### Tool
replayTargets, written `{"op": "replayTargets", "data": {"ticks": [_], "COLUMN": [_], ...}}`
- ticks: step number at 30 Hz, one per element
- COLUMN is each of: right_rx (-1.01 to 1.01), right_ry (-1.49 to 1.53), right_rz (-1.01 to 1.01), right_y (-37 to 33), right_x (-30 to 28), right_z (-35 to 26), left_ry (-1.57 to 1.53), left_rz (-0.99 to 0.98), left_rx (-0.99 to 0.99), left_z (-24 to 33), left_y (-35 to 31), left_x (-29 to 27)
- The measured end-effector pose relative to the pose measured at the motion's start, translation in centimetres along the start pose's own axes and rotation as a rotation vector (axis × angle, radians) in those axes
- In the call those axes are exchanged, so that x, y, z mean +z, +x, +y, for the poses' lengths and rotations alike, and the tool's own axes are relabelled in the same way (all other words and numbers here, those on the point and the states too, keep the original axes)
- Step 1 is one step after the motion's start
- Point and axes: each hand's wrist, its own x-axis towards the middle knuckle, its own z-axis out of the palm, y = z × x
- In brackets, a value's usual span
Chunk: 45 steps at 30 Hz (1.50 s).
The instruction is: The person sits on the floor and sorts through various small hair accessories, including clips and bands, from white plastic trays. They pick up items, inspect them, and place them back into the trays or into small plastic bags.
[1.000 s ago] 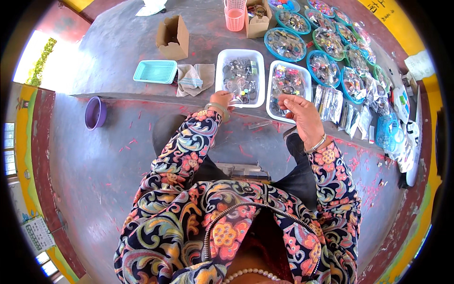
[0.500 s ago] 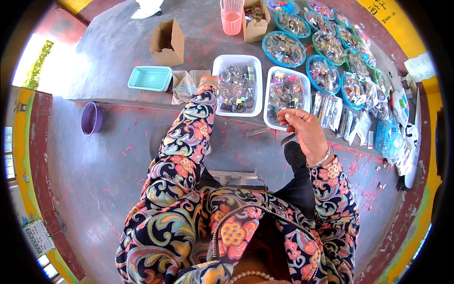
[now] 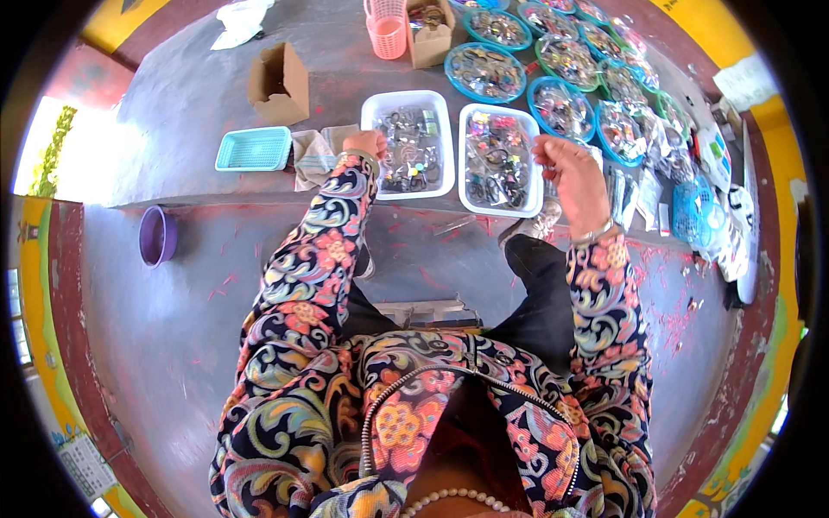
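My left hand, fingers curled closed, is at the left rim of a white tray of small bagged trinkets and dark loops. What it holds, if anything, is too small to make out. At the right rim of a second white tray is my right hand, with thumb and fingertips drawn together. Anything between them is hidden. Inside that tray lie colourful small pieces and dark ring-like items, some in clear wrapping. Left of my left hand, a folded striped cloth touches a turquoise basket.
Blue and green round baskets of bagged trinkets fill the far right. Clear packets and a blue basket lie beyond my right hand. An open cardboard box and pink baskets stand behind. A purple tub is lower left.
My right hand has shifted from over the near part of the right tray to its right rim. My left hand has come up, and its curled fingers now show. The view has shifted slightly.
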Motion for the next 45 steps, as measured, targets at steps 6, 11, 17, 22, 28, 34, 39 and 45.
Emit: {"op": "replayTargets", "data": {"ticks": [6,11,17,22,28,34,39,45], "right_rx": [0.128,0.179,0.472,0.694,0.469,0.413,0.486,0.392], "right_ry": [0.051,-0.354,-0.25,0.472,0.537,0.402,0.021,-0.154], "right_rz": [0.038,0.072,0.081,0.356,0.404,0.433,0.227,-0.216], "right_y": [6.2,11.1,16.7,14.1,13.5,13.9,14.8,8.4], "right_x": [-6.7,-5.1,-5.3,-1.2,-1.4,-1.5,-3.3,2.0], "right_z": [3.0,6.1,17.7,23.7,24.3,23.7,19.7,6.2], "left_ry": [-0.537,-0.407,-0.383,-0.356,-0.267,-0.229,-0.231,-0.38], "left_rz": [-0.336,-0.44,-0.237,-0.25,-0.262,-0.261,-0.287,-0.321], "left_rx": [0.23,0.146,0.057,-0.02,-0.01,-0.009,-0.005,-0.051], "left_z": [7.9,4.2,1.1,0.6,0.1,0.4,0.7,0.8], "left_y": [-15.8,-22.3,-17.6,-16.8,-16.9,-17.0,-16.7,-16.9], "left_x": [2.3,3.6,4.9,4.8,5.4,5.4,5.9,5.5]}}
